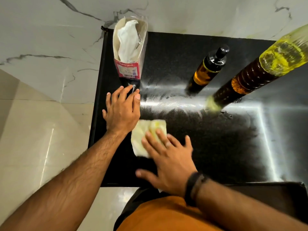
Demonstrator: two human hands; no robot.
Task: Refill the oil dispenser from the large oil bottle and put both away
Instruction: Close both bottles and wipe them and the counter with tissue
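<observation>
R hand [168, 162] flat, fingers spread, pressing a yellow-stained tissue [146, 137] onto the black counter [216, 147]. L hand [122, 110] open, palm down on counter, fingertips touching base of tissue pack [129, 49] just ahead of it. Oil dispenser [208, 67] w/ black pump top stands upright, well ahead of R hand. Big oil bottle [260, 70] beside it, further right, w/ yellow label. Neither is held.
</observation>
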